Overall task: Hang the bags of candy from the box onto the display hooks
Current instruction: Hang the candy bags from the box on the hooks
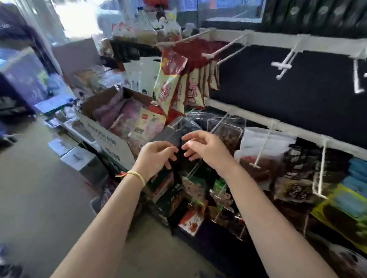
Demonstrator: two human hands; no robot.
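An open cardboard box (107,139) stands left of the display rack, with pink and red candy bags (136,124) inside it. Red and cream candy bags (176,85) hang in a row from a white hook (195,37) at the rack's upper left. My left hand (156,156) and my right hand (201,147) hover side by side just right of the box, in front of a lower hook. Their fingers are loosely spread and hold nothing. The view is blurred by motion.
Several bare white hooks (284,64) stick out from the dark panel on the right. Lower hooks carry dark, blue and green snack bags (355,201). Small packs (189,221) hang below my hands. Boxes and goods (77,157) crowd the floor on the left.
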